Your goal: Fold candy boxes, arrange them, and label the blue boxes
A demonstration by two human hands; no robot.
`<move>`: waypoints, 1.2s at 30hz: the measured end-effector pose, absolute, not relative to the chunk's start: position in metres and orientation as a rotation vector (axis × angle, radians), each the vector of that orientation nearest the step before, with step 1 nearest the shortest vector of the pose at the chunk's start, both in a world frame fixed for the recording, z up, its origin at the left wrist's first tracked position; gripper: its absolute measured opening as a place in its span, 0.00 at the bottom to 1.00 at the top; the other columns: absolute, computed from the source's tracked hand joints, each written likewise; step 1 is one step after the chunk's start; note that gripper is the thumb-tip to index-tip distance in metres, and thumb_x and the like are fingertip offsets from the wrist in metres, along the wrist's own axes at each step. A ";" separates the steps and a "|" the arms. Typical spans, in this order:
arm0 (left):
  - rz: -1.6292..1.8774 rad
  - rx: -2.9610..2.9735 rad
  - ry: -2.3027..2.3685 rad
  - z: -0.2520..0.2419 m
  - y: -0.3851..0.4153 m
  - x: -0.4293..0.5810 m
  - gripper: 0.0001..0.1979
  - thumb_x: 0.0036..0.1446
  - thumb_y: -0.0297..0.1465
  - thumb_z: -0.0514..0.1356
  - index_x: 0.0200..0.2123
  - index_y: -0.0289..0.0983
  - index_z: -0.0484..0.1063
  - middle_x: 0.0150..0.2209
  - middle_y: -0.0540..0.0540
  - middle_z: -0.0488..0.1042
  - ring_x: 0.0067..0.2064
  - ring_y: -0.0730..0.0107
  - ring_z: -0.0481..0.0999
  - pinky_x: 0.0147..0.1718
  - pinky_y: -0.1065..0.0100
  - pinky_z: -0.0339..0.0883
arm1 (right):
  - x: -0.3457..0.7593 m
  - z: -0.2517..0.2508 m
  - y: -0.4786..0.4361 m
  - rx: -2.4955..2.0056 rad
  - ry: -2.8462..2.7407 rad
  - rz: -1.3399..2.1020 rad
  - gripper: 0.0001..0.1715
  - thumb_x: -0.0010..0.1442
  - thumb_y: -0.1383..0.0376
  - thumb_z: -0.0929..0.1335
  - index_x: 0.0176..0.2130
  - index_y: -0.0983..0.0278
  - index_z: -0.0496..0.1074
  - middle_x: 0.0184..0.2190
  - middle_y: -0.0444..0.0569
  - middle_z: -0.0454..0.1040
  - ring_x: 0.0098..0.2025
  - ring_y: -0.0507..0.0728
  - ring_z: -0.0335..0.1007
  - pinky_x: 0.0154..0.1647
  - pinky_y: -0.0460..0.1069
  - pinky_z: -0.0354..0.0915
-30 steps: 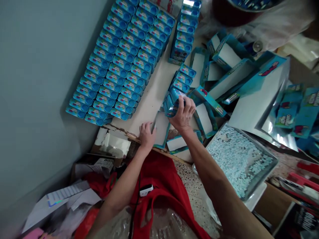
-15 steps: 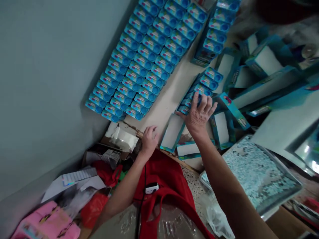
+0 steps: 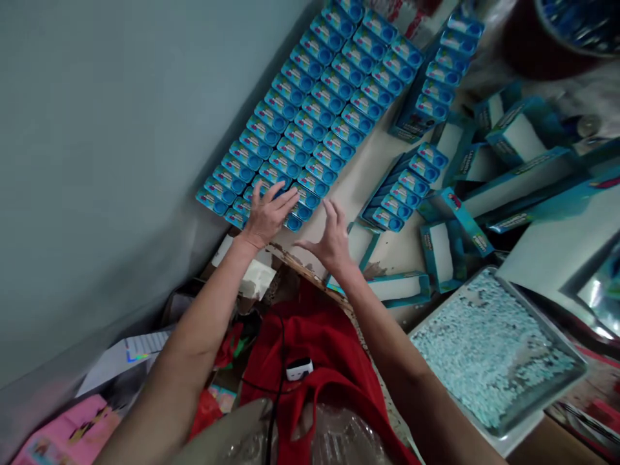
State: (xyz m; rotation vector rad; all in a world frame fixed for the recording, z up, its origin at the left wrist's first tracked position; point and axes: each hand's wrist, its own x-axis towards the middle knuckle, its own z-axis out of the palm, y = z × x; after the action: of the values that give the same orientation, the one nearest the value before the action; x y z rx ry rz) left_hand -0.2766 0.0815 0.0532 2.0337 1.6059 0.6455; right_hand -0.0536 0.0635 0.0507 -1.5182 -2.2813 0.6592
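My left hand (image 3: 268, 213) lies flat with fingers spread on the near end of a big block of small blue boxes (image 3: 310, 116) standing in rows against the grey wall. My right hand (image 3: 330, 240) hovers open just right of that block, above the bare white tabletop (image 3: 349, 184), holding nothing. A short row of the same blue boxes (image 3: 404, 187) stands to the right of my right hand.
Open blue-and-white cartons (image 3: 438, 248) lie scattered at right. A metal tray of pale blue granules (image 3: 489, 349) sits at the table's near right corner. Another stack of blue boxes (image 3: 438, 77) stands farther back. Red cloth (image 3: 310, 342) and papers (image 3: 140, 352) lie below.
My right hand let go of the short row of boxes and moved left, open. My left hand rose from the table's edge onto the big block of boxes.
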 end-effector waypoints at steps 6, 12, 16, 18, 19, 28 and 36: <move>0.649 2.049 1.545 0.042 0.072 -0.289 0.13 0.72 0.36 0.56 0.53 0.40 0.77 0.54 0.43 0.80 0.69 0.57 0.68 0.75 0.33 0.35 | -0.112 0.046 0.067 -1.713 -2.370 0.604 0.53 0.61 0.53 0.73 0.75 0.66 0.53 0.70 0.68 0.55 0.72 0.73 0.51 0.70 0.69 0.54; 0.880 2.010 1.641 0.046 0.050 -0.284 0.12 0.72 0.36 0.57 0.49 0.38 0.78 0.55 0.41 0.80 0.70 0.55 0.65 0.75 0.36 0.41 | -0.135 0.056 0.088 -1.710 -2.510 0.568 0.47 0.66 0.64 0.65 0.78 0.62 0.47 0.68 0.65 0.59 0.70 0.72 0.53 0.72 0.71 0.47; 1.069 1.654 2.045 0.050 -0.038 -0.236 0.12 0.71 0.40 0.58 0.41 0.39 0.75 0.41 0.39 0.79 0.48 0.56 0.78 0.56 0.50 0.70 | -0.094 0.081 0.062 -1.614 -2.547 0.553 0.49 0.65 0.55 0.68 0.77 0.61 0.51 0.67 0.62 0.59 0.70 0.72 0.53 0.74 0.69 0.46; 0.951 1.545 2.036 0.043 -0.075 -0.200 0.14 0.72 0.42 0.56 0.41 0.39 0.73 0.37 0.41 0.77 0.41 0.57 0.79 0.47 0.56 0.74 | -0.054 0.093 0.036 -1.598 -2.493 0.511 0.50 0.63 0.50 0.70 0.76 0.60 0.54 0.68 0.61 0.59 0.71 0.73 0.53 0.73 0.68 0.50; 0.847 1.545 1.978 0.038 -0.085 -0.181 0.15 0.71 0.43 0.57 0.45 0.38 0.73 0.39 0.39 0.78 0.42 0.56 0.79 0.46 0.56 0.74 | -0.032 0.095 0.023 -1.612 -2.447 0.474 0.50 0.62 0.49 0.70 0.75 0.59 0.56 0.68 0.61 0.59 0.71 0.73 0.53 0.72 0.68 0.53; -0.011 1.676 1.787 -0.010 -0.011 -0.097 0.27 0.73 0.32 0.52 0.72 0.36 0.61 0.42 0.34 0.83 0.41 0.50 0.85 0.43 0.58 0.75 | 0.093 0.044 0.006 -1.691 -2.331 0.421 0.51 0.58 0.50 0.72 0.72 0.66 0.58 0.64 0.66 0.64 0.66 0.72 0.60 0.68 0.69 0.62; -0.009 1.787 1.776 -0.014 -0.017 -0.096 0.29 0.71 0.29 0.53 0.73 0.40 0.61 0.51 0.34 0.83 0.44 0.53 0.85 0.43 0.61 0.75 | 0.066 0.049 0.033 -1.904 -2.415 0.447 0.53 0.56 0.61 0.72 0.76 0.62 0.55 0.67 0.65 0.62 0.69 0.74 0.58 0.67 0.68 0.60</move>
State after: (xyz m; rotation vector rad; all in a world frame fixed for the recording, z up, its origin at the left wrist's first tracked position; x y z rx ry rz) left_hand -0.0962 -0.0165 -0.0139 1.7874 1.7757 -0.0094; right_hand 0.0665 0.0329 0.0486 -1.9038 -2.4147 0.4471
